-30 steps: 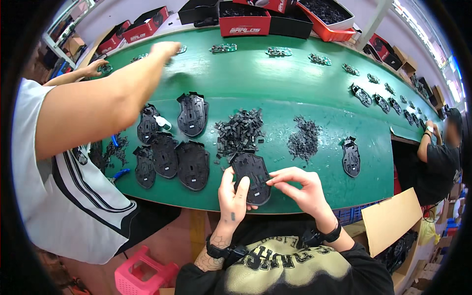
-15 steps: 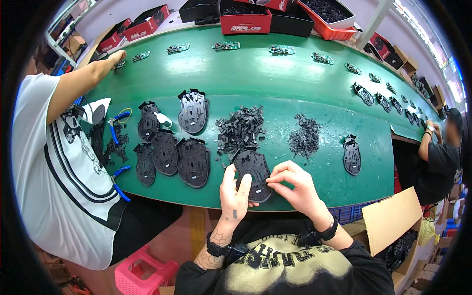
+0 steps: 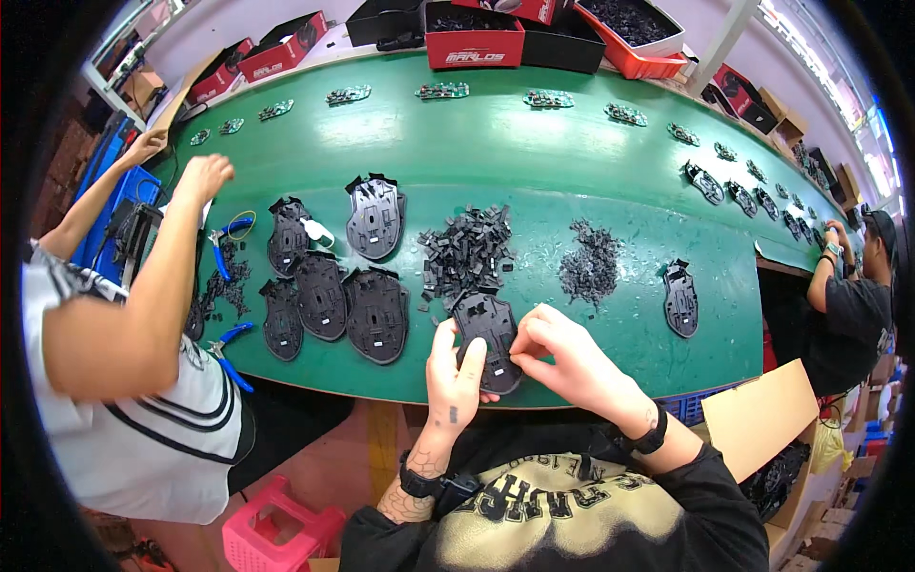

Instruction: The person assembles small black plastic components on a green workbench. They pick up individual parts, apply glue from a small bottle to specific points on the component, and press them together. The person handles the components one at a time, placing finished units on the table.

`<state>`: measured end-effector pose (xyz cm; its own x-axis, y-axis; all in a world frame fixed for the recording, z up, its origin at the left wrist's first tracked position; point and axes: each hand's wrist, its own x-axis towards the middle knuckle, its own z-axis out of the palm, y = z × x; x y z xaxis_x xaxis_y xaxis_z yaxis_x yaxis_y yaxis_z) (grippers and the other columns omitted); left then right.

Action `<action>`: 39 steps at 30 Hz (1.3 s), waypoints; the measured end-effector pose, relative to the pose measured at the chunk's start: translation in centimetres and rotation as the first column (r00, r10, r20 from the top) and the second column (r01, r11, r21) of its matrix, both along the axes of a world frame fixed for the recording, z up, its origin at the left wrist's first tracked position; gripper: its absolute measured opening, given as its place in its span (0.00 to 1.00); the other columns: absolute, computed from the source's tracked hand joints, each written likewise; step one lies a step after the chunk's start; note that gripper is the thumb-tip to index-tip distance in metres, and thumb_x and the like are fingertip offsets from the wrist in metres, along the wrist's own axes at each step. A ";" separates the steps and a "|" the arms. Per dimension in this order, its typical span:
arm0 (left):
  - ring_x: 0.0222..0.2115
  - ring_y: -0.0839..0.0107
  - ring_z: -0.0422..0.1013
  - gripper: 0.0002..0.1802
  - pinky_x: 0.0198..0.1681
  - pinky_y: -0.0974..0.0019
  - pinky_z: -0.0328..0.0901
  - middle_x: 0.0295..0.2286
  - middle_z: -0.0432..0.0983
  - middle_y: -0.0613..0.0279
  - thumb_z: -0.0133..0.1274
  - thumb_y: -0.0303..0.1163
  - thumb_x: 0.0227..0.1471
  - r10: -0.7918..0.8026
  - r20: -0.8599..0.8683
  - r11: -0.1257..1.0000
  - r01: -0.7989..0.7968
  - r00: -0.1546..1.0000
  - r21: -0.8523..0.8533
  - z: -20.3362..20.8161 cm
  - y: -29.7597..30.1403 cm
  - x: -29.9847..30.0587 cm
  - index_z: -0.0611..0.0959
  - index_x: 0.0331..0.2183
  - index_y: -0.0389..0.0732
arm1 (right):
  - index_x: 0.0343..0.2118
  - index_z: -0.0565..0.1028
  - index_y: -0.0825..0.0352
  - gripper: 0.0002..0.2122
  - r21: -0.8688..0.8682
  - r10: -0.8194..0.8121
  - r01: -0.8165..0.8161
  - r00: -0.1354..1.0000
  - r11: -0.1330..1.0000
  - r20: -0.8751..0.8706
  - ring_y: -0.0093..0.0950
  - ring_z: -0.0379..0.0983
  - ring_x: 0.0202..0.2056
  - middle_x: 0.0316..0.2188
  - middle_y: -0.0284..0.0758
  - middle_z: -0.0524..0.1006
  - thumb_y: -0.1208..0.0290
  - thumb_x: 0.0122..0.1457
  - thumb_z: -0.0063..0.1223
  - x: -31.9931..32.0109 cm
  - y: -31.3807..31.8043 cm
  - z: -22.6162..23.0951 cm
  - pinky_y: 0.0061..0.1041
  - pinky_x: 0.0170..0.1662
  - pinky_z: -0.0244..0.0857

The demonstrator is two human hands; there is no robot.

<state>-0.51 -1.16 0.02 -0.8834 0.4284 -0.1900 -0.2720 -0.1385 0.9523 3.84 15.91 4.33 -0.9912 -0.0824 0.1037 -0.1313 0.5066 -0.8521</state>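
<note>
A black plastic mouse base (image 3: 490, 329) is held upright at the table's near edge by my left hand (image 3: 450, 375), thumb over its face and fingers behind it. My right hand (image 3: 570, 359) is closed in a pinch at the base's right edge; whatever is between its fingertips is too small to make out. Just beyond the base lies a heap of small black plastic pieces (image 3: 465, 250). A second pile of finer black bits (image 3: 591, 262) sits to its right. Several more mouse bases (image 3: 376, 315) lie at left, some overlapping, and a single narrower one (image 3: 681, 300) lies at right.
Green circuit boards (image 3: 441, 91) stand in a row along the far green surface (image 3: 400, 133). Blue-handled cutters (image 3: 229, 357) and a small white bottle (image 3: 317, 232) lie at left. Co-workers sit at left and far right. Red boxes (image 3: 474, 48) line the back; a pink stool (image 3: 276, 534) stands below.
My right hand has shifted slightly left along the base's edge, its wrist turning. The left co-worker's arm has drawn back from the circuit boards.
</note>
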 end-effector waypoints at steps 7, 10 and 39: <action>0.12 0.79 0.68 0.16 0.12 0.79 0.61 0.24 0.75 0.61 0.43 0.35 0.61 0.129 -0.012 0.983 -0.126 0.992 0.132 0.8 0.7 -0.1 0.64 0.47 0.39 | 0.30 0.77 0.69 0.06 0.036 -0.320 0.318 0.945 0.947 0.065 0.28 0.75 0.29 0.27 0.37 0.75 0.71 0.52 0.57 -5.7 2.9 0.2 0.26 0.33 0.68; 0.12 0.79 0.68 0.16 0.12 0.79 0.61 0.24 0.75 0.61 0.43 0.35 0.61 0.113 -0.012 0.986 -0.111 0.993 0.125 0.6 0.5 -0.2 0.64 0.47 0.38 | 0.30 0.78 0.67 0.06 0.201 -0.270 0.293 0.954 0.935 -0.134 0.30 0.74 0.29 0.28 0.37 0.74 0.71 0.51 0.58 -7.7 3.3 -2.3 0.28 0.35 0.68; 0.22 0.73 0.72 0.32 0.25 0.74 0.67 0.29 0.76 0.53 0.42 0.33 0.59 -0.058 -0.265 0.989 0.092 0.962 0.117 1.8 4.7 -0.2 0.49 0.58 0.30 | 0.44 0.74 0.67 0.14 -0.713 -0.007 0.352 0.899 0.607 0.437 0.19 0.73 0.34 0.35 0.31 0.77 0.72 0.55 0.57 -2.6 7.4 0.2 0.21 0.39 0.69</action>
